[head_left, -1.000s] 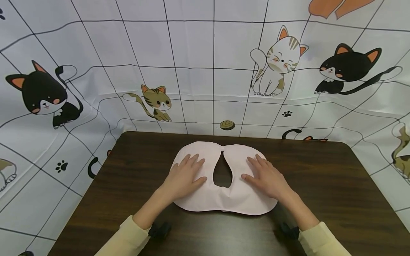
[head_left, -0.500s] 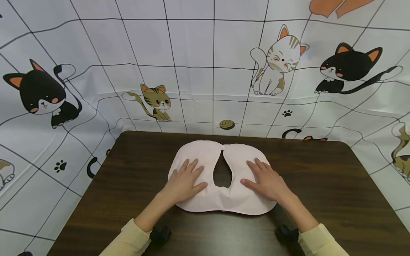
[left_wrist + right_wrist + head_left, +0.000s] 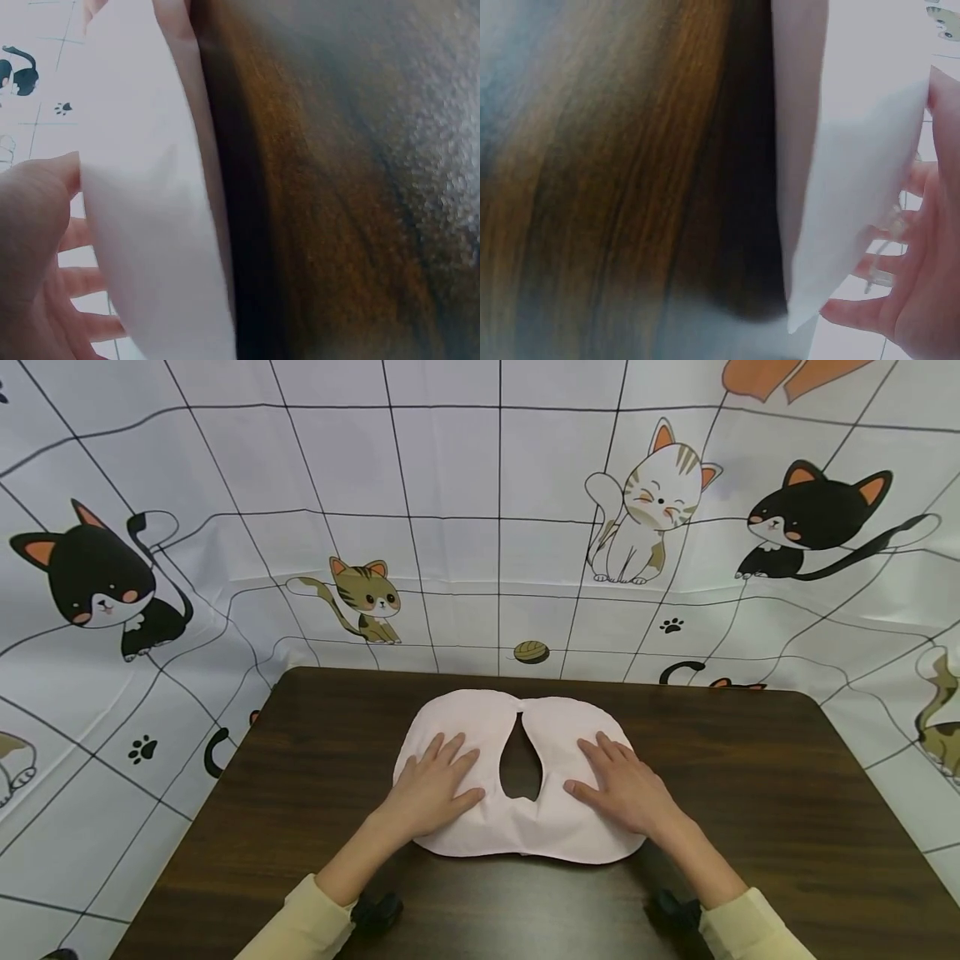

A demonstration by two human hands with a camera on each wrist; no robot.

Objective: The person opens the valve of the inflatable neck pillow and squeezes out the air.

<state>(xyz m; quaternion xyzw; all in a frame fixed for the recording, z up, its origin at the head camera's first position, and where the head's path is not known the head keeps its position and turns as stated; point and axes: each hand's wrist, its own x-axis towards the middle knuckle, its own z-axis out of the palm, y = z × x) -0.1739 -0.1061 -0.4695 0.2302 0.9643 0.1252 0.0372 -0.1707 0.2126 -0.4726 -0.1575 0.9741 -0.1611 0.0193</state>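
A pale pink neck pillow (image 3: 517, 827) lies flat on the dark wooden table, its two ends meeting at the far side around a teardrop-shaped opening. On its left half rests my left hand (image 3: 431, 789), palm down with fingers spread. My right hand (image 3: 622, 785) lies the same way on the right half. The left wrist view shows the pillow's near edge (image 3: 161, 195) from the side, with the left hand's fingers (image 3: 82, 281) extended over it. From the right wrist, the pillow's seamed side (image 3: 847, 172) shows beside the right hand (image 3: 922, 262).
The brown table (image 3: 750, 777) has rounded far corners. Behind and around it hangs a white curtain (image 3: 450, 460) with black grid lines and cartoon cats. Dark devices sit under both wrists, beside the cream sleeves (image 3: 303, 922).
Over the first half second both hands slid slightly toward the near side, and the pillow's left edge spread outward a little. Since then hands and pillow have stayed still.
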